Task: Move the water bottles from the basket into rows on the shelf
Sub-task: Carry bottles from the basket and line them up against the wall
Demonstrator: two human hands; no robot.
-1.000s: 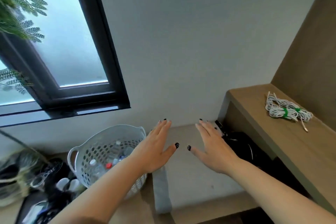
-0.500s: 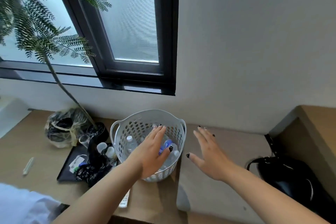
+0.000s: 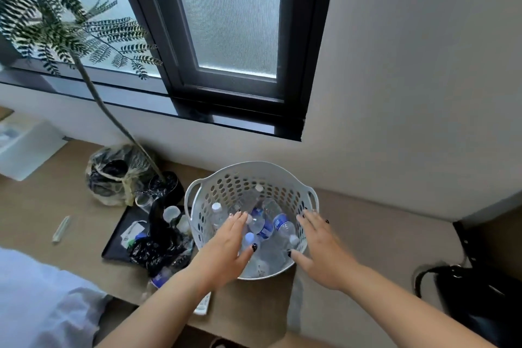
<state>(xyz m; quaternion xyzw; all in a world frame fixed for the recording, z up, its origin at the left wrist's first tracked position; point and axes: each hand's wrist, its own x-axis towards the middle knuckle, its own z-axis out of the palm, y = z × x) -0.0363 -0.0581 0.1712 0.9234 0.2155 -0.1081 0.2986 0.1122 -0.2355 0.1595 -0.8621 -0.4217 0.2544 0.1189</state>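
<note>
Right hand [image 3: 320,248] now over basket [image 3: 278,175]

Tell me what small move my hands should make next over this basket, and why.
Probably lower the left hand and close it on a water bottle. Both hands are open and empty, the right hand at the basket rim, and the bottles lie loose inside.

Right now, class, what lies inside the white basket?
Clear water bottles with white caps lie jumbled inside the basket. The left hand covers some, so their number is hidden.

Water bottles [image 3: 264,227] lie in the basket [image 3: 248,175], tray [image 3: 118,237] left, bag [image 3: 477,299] right.
</note>
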